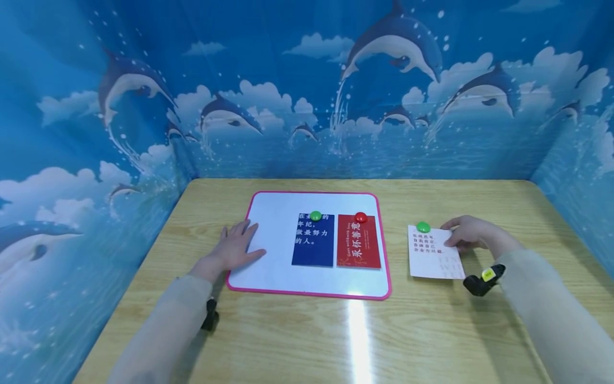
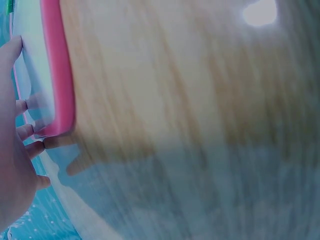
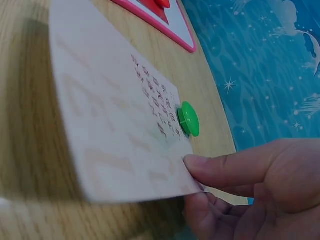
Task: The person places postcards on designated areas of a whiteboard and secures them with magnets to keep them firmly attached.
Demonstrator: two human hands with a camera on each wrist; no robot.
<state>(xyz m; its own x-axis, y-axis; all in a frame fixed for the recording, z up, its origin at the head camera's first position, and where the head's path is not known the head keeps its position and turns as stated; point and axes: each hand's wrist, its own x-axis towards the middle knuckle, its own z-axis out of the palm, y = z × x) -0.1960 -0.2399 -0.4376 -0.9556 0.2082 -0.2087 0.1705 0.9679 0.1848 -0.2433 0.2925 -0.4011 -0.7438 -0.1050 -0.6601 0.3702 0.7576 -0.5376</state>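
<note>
A pink-edged whiteboard [image 1: 275,234] lies on the table, bearing a dark blue card [image 1: 314,248] under a green magnet [image 1: 315,215] and a red card [image 1: 352,248] under a red magnet [image 1: 361,217]. My left hand [image 1: 235,248] rests with spread fingers on the board's left edge. To the right of the board, my right hand [image 1: 472,233] pinches a white printed card [image 3: 120,130] between thumb and fingers at its right edge. That card is tilted, its near part raised off the table. Another green magnet [image 3: 189,119] sits at its far edge; whether it touches the card I cannot tell.
The wood-grain table [image 1: 288,336] has a bright light reflection in front of the board. A blue curtain [image 1: 307,106] printed with dolphins and clouds stands behind the table and along its sides. Black wrist devices [image 1: 483,280] are worn at both sleeves.
</note>
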